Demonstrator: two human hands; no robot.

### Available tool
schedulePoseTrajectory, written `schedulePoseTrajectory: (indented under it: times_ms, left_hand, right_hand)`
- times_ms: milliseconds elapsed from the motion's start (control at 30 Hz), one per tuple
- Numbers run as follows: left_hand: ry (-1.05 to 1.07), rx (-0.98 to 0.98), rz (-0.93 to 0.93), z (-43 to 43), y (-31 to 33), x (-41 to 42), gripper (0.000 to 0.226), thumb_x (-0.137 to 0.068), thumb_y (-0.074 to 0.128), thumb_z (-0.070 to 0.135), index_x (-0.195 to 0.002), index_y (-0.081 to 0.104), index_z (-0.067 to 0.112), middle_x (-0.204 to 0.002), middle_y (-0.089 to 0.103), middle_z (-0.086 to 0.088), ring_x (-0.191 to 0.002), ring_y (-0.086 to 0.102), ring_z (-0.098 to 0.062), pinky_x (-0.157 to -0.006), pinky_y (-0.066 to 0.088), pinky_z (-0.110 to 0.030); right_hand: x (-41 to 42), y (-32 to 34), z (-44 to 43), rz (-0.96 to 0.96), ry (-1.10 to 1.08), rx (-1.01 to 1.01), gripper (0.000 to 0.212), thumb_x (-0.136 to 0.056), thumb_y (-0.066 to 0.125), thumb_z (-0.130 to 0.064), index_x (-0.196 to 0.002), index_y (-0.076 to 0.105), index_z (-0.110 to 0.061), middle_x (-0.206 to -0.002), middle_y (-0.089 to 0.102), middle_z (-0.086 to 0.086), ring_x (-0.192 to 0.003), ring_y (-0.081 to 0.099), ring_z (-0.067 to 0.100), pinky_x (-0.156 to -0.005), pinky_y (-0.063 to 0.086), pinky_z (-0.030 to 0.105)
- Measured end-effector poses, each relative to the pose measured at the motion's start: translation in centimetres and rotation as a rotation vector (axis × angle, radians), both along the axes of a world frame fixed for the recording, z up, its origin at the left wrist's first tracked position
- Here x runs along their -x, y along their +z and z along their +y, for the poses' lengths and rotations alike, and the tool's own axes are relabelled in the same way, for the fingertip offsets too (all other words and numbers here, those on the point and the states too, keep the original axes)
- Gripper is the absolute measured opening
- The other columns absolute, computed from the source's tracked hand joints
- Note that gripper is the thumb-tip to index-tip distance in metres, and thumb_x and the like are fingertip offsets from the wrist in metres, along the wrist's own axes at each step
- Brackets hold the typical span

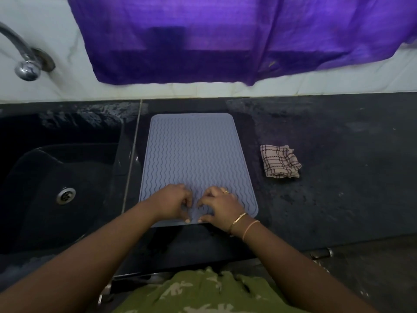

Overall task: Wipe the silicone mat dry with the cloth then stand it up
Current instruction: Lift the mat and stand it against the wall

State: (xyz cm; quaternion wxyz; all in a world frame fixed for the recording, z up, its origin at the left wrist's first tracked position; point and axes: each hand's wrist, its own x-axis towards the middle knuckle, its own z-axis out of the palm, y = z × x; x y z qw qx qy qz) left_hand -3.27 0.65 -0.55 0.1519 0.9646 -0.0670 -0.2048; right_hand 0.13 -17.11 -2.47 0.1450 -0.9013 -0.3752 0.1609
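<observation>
A grey-blue silicone mat [194, 154] with wavy ridges lies flat on the dark counter, just right of the sink. Both my hands rest on its near end, side by side. My left hand [172, 203] and my right hand [220, 205] have their fingers curled with the fingertips touching the mat, and the thumbs lie along its near edge. Neither hand has lifted any part of the mat. A crumpled checked cloth [281, 161] sits on the counter to the right of the mat, apart from both hands.
A black sink [45, 177] with a metal drain lies to the left, with a chrome tap [24, 62] above it. A purple cloth [225, 37] hangs over the white wall behind the counter. The dark counter [349, 166] extends to the right.
</observation>
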Motion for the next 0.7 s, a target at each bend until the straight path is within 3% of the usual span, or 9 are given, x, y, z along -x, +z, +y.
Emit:
schedulePoseTrajectory:
  times_ms: [267,367,433,500,567,700]
  left_hand:
    - [-0.058,0.011,-0.045,0.7,0.1,0.6,0.048,-0.067,0.082,0.041,-0.107,0.065,0.021,-0.109,0.058,0.005,-0.102,0.054,-0.012,-0.083,0.040,-0.020]
    - [-0.087,-0.012,-0.047,0.6,0.3,0.5,0.047,-0.068,0.080,0.041,-0.107,0.065,0.020,-0.110,0.058,0.004,-0.102,0.054,-0.012,-0.086,0.042,-0.023]
    - [-0.108,-0.034,-0.064,0.4,0.3,0.5,0.042,-0.071,0.078,0.039,-0.107,0.065,0.019,-0.109,0.058,0.003,-0.101,0.055,-0.013,-0.083,0.043,-0.023]
    - [-0.122,-0.055,-0.108,0.1,0.2,0.6,0.035,-0.076,0.072,0.036,-0.105,0.066,0.018,-0.107,0.059,0.002,-0.100,0.056,-0.014,-0.078,0.039,-0.020]
    - [-0.127,-0.087,-0.163,-0.2,0.0,0.8,0.032,-0.079,0.067,0.036,-0.104,0.065,0.017,-0.107,0.060,0.000,-0.100,0.057,-0.016,-0.077,0.039,-0.021]
    - [-0.099,-0.129,-0.205,-0.6,-0.2,0.8,0.026,-0.081,0.062,0.028,-0.101,0.063,0.013,-0.107,0.062,-0.005,-0.099,0.058,-0.020,-0.078,0.043,-0.026]
  right_hand:
    - [0.2,0.1,-0.2,-0.015,0.029,-0.016,0.045,-0.078,0.069,-0.042,-0.118,0.060,-0.023,-0.125,0.046,0.003,-0.119,0.039,0.024,-0.100,0.036,0.039]
    - [0.4,0.0,-0.2,-0.079,0.069,0.063,0.046,-0.081,0.065,-0.043,-0.121,0.057,-0.022,-0.127,0.044,0.004,-0.119,0.039,0.025,-0.097,0.037,0.039]
    - [0.8,-0.2,0.0,-0.152,0.084,0.090,0.047,-0.077,0.065,-0.042,-0.117,0.059,-0.018,-0.121,0.050,0.009,-0.110,0.046,0.030,-0.089,0.043,0.043]
    - [1.1,-0.7,0.3,-0.242,0.120,0.109,0.042,-0.066,0.072,-0.038,-0.101,0.066,-0.014,-0.100,0.061,0.012,-0.087,0.059,0.033,-0.068,0.052,0.041]
    - [1.4,-1.0,0.6,-0.342,0.112,0.144,0.035,-0.054,0.078,-0.037,-0.080,0.068,-0.015,-0.074,0.066,0.006,-0.061,0.062,0.026,-0.046,0.050,0.030]
    - [1.1,-0.8,1.1,-0.471,0.072,0.055,0.024,-0.053,0.080,-0.028,-0.066,0.063,-0.017,-0.052,0.061,0.000,-0.041,0.056,0.017,-0.033,0.042,0.020]
